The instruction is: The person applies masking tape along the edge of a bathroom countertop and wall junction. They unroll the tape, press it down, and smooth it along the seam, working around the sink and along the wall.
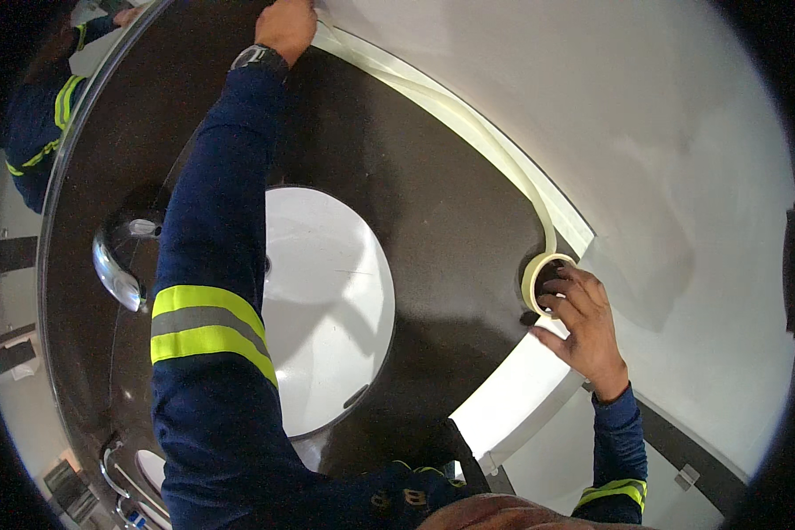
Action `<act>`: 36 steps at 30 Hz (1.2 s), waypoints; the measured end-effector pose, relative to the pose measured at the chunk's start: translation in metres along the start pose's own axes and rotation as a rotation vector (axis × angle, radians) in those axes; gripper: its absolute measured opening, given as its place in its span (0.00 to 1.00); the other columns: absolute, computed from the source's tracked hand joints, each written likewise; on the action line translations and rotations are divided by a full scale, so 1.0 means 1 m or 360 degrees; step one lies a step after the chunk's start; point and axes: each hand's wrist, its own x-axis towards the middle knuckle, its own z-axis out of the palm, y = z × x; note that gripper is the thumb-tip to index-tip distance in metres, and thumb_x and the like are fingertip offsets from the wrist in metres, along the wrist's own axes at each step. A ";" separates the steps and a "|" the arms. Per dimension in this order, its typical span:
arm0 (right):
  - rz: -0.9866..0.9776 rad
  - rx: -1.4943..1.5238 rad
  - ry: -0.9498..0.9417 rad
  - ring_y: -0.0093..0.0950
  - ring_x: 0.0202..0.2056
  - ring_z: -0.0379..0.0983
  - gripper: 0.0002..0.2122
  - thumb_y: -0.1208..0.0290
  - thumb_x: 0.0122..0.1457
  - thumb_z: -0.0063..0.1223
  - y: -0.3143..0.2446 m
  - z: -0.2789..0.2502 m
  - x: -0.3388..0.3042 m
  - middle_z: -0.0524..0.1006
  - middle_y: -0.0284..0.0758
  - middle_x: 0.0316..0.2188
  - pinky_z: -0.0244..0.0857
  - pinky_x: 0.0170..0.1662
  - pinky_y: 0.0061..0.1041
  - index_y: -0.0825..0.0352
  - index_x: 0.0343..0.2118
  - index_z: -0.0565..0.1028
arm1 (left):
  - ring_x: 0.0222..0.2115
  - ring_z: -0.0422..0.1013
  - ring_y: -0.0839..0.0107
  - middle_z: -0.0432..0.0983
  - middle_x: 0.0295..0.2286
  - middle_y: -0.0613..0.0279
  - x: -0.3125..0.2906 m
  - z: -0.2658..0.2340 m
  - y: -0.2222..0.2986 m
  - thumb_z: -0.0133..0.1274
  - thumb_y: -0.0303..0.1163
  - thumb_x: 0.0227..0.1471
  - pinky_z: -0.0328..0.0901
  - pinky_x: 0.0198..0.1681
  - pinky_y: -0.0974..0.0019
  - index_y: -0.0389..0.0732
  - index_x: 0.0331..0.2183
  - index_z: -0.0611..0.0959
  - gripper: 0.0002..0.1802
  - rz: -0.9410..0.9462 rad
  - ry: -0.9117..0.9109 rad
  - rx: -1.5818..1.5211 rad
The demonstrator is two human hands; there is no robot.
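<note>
Round white basin (pixel 331 300) is sitting in the dark-brown countertop (pixel 459 221). Curved shiny chrome faucet (pixel 115 269) is standing left of it. Large glass mirror (pixel 9 283) is lining the left side. Second white basin (pixel 152 468) is showing near left, partly hidden.

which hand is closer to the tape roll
Right. The right hand holds the tape roll; the left hand is away from it, at the far end of the unrolled strip.

I see soft shadows in the white basin (pixel 331 256) and on the pale wall (pixel 680 159) beyond the dark countertop (pixel 459 203)'s right edge, glare on the chrome faucet (pixel 115 269), and fisheye bending toward blackened corners.
</note>
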 end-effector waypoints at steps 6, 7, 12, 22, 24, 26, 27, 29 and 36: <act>0.0150 -0.0207 0.0225 0.33 0.40 0.75 0.11 0.73 0.49 0.71 0.012 -0.014 -0.016 0.78 0.34 0.33 0.65 0.54 0.40 0.63 0.31 0.77 | 0.35 0.78 0.37 0.81 0.32 0.36 0.008 0.008 -0.018 0.47 0.31 0.58 0.72 0.41 0.39 0.36 0.35 0.83 0.12 0.0035 0.0031 0.0055; 0.0204 -0.0226 0.0270 0.33 0.39 0.75 0.11 0.73 0.49 0.71 0.013 -0.018 -0.018 0.78 0.34 0.33 0.65 0.52 0.39 0.63 0.32 0.76 | 0.35 0.78 0.37 0.81 0.31 0.36 0.008 0.010 -0.018 0.48 0.31 0.58 0.71 0.41 0.39 0.36 0.36 0.83 0.12 0.0036 0.0042 0.0065; 0.0256 -0.0352 0.0463 0.33 0.35 0.73 0.11 0.75 0.50 0.71 0.003 -0.019 -0.007 0.78 0.32 0.31 0.60 0.42 0.35 0.62 0.33 0.76 | 0.34 0.77 0.37 0.81 0.30 0.36 0.008 0.029 -0.026 0.49 0.33 0.58 0.71 0.40 0.38 0.35 0.38 0.82 0.12 0.0089 0.0218 0.0043; 0.0310 -0.0457 0.0503 0.33 0.33 0.72 0.10 0.76 0.51 0.70 0.020 0.004 0.011 0.77 0.32 0.30 0.59 0.37 0.33 0.63 0.32 0.76 | 0.36 0.77 0.38 0.81 0.32 0.38 -0.004 0.043 -0.030 0.51 0.32 0.57 0.70 0.42 0.40 0.37 0.40 0.82 0.12 0.0024 0.0341 -0.0115; 0.0310 -0.0432 0.0536 0.33 0.33 0.72 0.10 0.76 0.51 0.70 0.023 0.010 0.015 0.77 0.33 0.29 0.59 0.37 0.33 0.63 0.33 0.76 | 0.36 0.78 0.38 0.81 0.31 0.38 -0.006 0.046 -0.031 0.51 0.32 0.57 0.71 0.41 0.40 0.37 0.40 0.83 0.12 0.0027 0.0406 -0.0116; 0.0331 -0.0421 0.0525 0.34 0.33 0.72 0.10 0.77 0.50 0.70 0.021 0.013 0.018 0.77 0.34 0.30 0.61 0.37 0.34 0.64 0.32 0.77 | 0.35 0.78 0.38 0.81 0.31 0.39 -0.004 0.046 -0.033 0.51 0.31 0.57 0.71 0.41 0.41 0.37 0.40 0.83 0.12 0.0010 0.0433 -0.0106; 0.0344 -0.0420 0.0514 0.34 0.33 0.72 0.10 0.77 0.50 0.70 0.021 0.014 0.018 0.77 0.34 0.30 0.62 0.37 0.34 0.64 0.32 0.77 | 0.35 0.78 0.38 0.81 0.31 0.38 -0.006 0.046 -0.031 0.51 0.31 0.57 0.71 0.41 0.41 0.37 0.40 0.83 0.12 -0.0016 0.0420 -0.0102; 0.0379 -0.0355 0.0547 0.35 0.33 0.73 0.10 0.78 0.50 0.70 0.022 0.018 0.018 0.77 0.36 0.30 0.64 0.37 0.34 0.64 0.32 0.77 | 0.35 0.78 0.38 0.81 0.32 0.38 -0.003 0.048 -0.031 0.51 0.31 0.57 0.71 0.41 0.41 0.38 0.40 0.83 0.12 -0.0015 0.0426 -0.0088; 0.0332 -0.0333 0.0686 0.38 0.33 0.74 0.12 0.80 0.47 0.72 0.029 0.029 0.013 0.78 0.38 0.30 0.68 0.36 0.33 0.66 0.31 0.77 | 0.45 0.78 0.44 0.82 0.42 0.41 -0.006 0.034 -0.015 0.52 0.30 0.59 0.71 0.49 0.49 0.34 0.47 0.84 0.17 -0.0173 0.0233 -0.0222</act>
